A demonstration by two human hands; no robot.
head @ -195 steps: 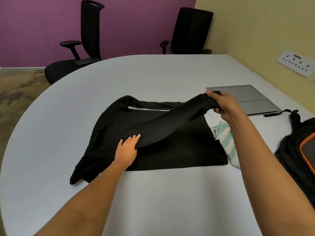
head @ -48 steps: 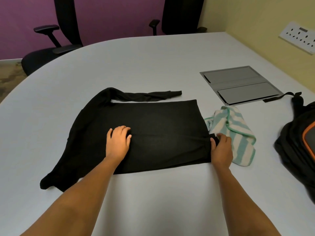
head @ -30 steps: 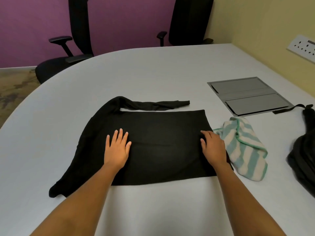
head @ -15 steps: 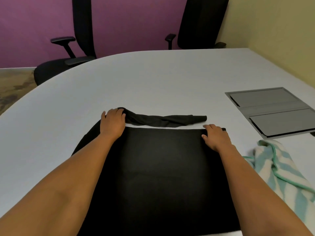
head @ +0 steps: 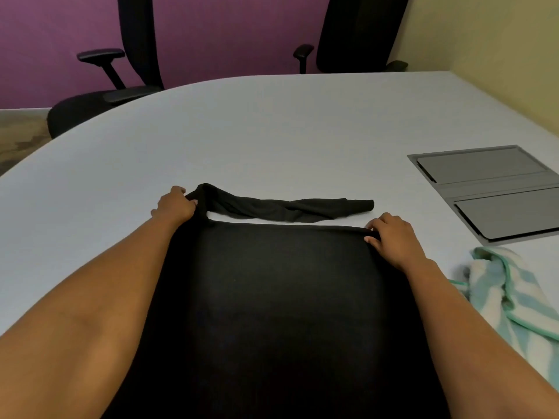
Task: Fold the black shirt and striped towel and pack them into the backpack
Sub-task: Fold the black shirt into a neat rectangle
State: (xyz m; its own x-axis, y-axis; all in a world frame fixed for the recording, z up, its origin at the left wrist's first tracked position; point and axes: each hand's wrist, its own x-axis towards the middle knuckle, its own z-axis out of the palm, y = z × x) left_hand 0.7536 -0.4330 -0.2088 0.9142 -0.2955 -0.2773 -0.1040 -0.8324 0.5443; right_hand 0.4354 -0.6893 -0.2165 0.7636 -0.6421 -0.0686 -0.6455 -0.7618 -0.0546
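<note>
Grips the far left corner of a black long-sleeved cloth shirt (head: pixel 281 313) in the left grip (head: pixel 174 205), fingers (head: pixel 179 191) curled into bunched fabric where the sleeve begins. Pinches the far right corner of the same folded edge in the right grip (head: pixel 393 238), thumb and fingers closed on the hem. Between the two grips and back toward the body: the shirt's flat panel, spread on a pale grey rounded tabletop (head: pixel 272 131). Just beyond the grips, a twisted black sleeve (head: pixel 287 207), stretched from the left grip to just past the right grip's fingertips, a thin strip of bare tabletop between it and the folded edge. Right of the right grip and nearer the body, a mint-green and white striped terry towel (head: pixel 508 297) on the tabletop, just beside the shirt. Beyond and right of the right grip, a flat grey rectangular metal hatch panel (head: pixel 490 189) set flush into the tabletop. Far beyond the left grip, past the curved tabletop edge, a black office chair (head: pixel 133 55); far beyond the right grip, a second black office chair (head: pixel 357 31). Behind both, a purple wall (head: pixel 227 34); on the right, a pale yellow wall (head: pixel 484 55). Left of the left grip, off the tabletop, mottled brown floor (head: pixel 18 131).
</note>
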